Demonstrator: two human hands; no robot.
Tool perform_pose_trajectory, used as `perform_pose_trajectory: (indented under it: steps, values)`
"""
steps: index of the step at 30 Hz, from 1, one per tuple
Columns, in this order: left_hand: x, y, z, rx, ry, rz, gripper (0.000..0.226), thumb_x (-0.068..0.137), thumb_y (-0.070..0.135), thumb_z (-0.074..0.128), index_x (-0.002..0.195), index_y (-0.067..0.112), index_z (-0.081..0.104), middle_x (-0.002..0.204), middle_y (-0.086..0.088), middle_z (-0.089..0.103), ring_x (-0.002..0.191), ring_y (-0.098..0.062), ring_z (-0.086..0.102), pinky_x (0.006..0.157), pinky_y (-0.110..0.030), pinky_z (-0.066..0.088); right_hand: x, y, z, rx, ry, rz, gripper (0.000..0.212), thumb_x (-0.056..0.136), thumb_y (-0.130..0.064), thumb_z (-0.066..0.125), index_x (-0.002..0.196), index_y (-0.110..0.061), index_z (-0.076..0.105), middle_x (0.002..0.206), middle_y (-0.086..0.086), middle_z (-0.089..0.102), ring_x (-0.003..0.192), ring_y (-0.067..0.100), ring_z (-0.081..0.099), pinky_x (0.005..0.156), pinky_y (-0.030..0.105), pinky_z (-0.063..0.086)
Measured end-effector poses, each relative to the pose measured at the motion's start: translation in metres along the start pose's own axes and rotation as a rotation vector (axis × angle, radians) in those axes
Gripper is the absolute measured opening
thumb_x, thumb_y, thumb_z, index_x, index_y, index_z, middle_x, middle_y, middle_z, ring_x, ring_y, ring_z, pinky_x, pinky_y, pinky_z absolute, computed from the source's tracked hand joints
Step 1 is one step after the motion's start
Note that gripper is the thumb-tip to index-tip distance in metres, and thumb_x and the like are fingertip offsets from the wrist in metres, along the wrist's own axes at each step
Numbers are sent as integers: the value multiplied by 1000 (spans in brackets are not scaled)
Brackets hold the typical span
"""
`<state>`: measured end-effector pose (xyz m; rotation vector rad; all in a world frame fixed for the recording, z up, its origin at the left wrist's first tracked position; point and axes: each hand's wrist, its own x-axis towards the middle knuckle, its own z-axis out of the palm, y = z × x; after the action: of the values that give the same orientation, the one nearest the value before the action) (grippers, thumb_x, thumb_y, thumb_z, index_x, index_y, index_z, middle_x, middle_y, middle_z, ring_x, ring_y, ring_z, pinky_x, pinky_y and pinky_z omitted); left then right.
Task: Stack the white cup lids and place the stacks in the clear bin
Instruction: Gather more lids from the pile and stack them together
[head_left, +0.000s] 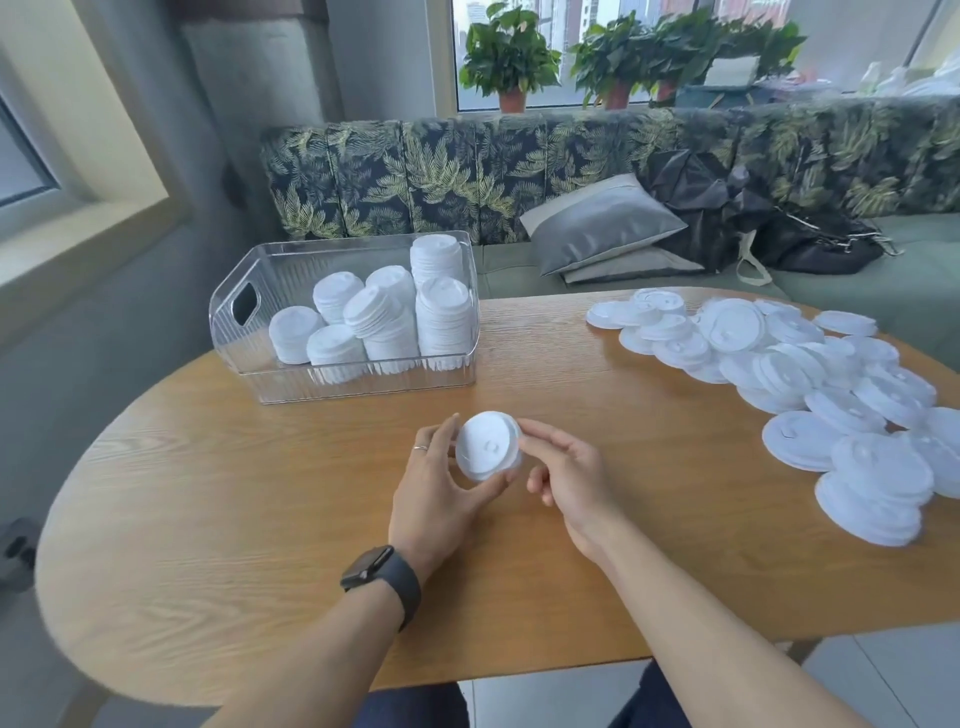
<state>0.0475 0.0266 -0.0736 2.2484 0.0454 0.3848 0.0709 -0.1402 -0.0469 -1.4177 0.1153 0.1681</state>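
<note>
White lid stack (488, 446) is sitting between both hands over the middle of the tabletop (260, 493), nearer the front edge; how many lids are in it is hard to make out, only a few rims are showing at its side. Whether it is touching the wood or being held just above it, cannot tell.

Left hand (441, 480) is gripping the stack, thumb curling under the near rim, fingers wrapping the left side; a ring is showing on one finger and a dark watch (382, 574) is sitting on the wrist. Right hand (566, 475) is lying beside the stack with fingers loosely extended, fingertips touching or nearly touching the right rim; it is not pinching anything. Both forearms are coming in from the front edge, cut off by the bottom of the frame.

Clear bin (343, 384) is standing at the back-left part of the tabletop, holding several upright and leaning stacks of white lids (395, 317) crowded toward its right end; ribbed walls are blurring their lower parts.

Loose lids (810, 395) are spreading in an overlapping heap along the right side of the tabletop, running out of frame at the right edge.

Behind the back edge, a leaf-print sofa (467, 171) is carrying a grey cushion (602, 223) and a dark bag (748, 218); potted plants (511, 57) are lining the windowsill.
</note>
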Motion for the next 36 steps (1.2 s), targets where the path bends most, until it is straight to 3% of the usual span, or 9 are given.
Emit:
perform_pose_trajectory:
  steps: [6, 13, 17, 22, 25, 29, 33, 36]
  values:
    - [-2, 5, -2, -25, -8, 7, 85, 69, 81, 71, 137, 33, 54, 124, 19, 47, 105, -3, 57, 90, -33, 57, 2, 2, -10, 81, -55, 27, 29, 97, -3, 64, 124, -9, 72, 67, 3, 65, 53, 8, 50, 47, 20, 37]
    - [-2, 4, -1, -28, 39, 23, 85, 74, 75, 73, 142, 29, 49, 131, 18, 51, 117, -4, 55, 95, -33, 54, 3, 1, -15, 306, -39, 72, 26, 99, 6, 55, 117, -1, 72, 78, 9, 64, 56, 10, 51, 51, 19, 41]
    - [-5, 7, -4, -5, 50, 1, 95, 72, 79, 70, 150, 33, 40, 134, 15, 45, 117, -4, 53, 88, -32, 54, 4, 3, -13, 326, -13, 66, 27, 101, 6, 52, 114, -4, 73, 80, 8, 68, 56, 9, 50, 50, 18, 41]
    - [-8, 12, -5, 8, 92, 12, 89, 69, 84, 66, 135, 28, 48, 122, 15, 49, 108, 0, 51, 80, -25, 47, 6, 5, -12, 365, 5, 71, 28, 102, 7, 48, 114, -2, 71, 78, 7, 67, 57, 9, 50, 50, 19, 40]
    - [-7, 11, -4, 23, 98, 12, 88, 70, 80, 68, 136, 26, 47, 126, 15, 52, 115, -3, 52, 84, -24, 45, 7, 6, -12, 347, 0, 71, 26, 102, 6, 48, 112, -2, 71, 77, 8, 66, 57, 10, 51, 50, 19, 41]
    - [-7, 8, -3, 27, 76, 46, 95, 74, 70, 76, 149, 26, 39, 141, 13, 53, 129, -7, 50, 101, -30, 47, 6, 6, -12, 252, -11, 56, 20, 102, -1, 56, 113, -3, 72, 71, 6, 62, 54, 9, 49, 49, 20, 39]
    - [-9, 12, -4, 58, 17, 118, 87, 76, 70, 76, 144, 27, 43, 137, 15, 55, 123, -9, 55, 97, -26, 45, 8, 9, -13, 172, -38, 35, 19, 101, -7, 61, 115, -3, 74, 75, 16, 57, 51, 10, 46, 47, 19, 35]
    - [-11, 13, -4, 89, -59, 141, 91, 74, 76, 70, 146, 30, 41, 143, 10, 55, 120, -13, 59, 95, -30, 47, 8, 9, -13, 157, -44, 36, 18, 102, -8, 61, 112, -2, 75, 68, 9, 55, 48, 9, 43, 45, 19, 33]
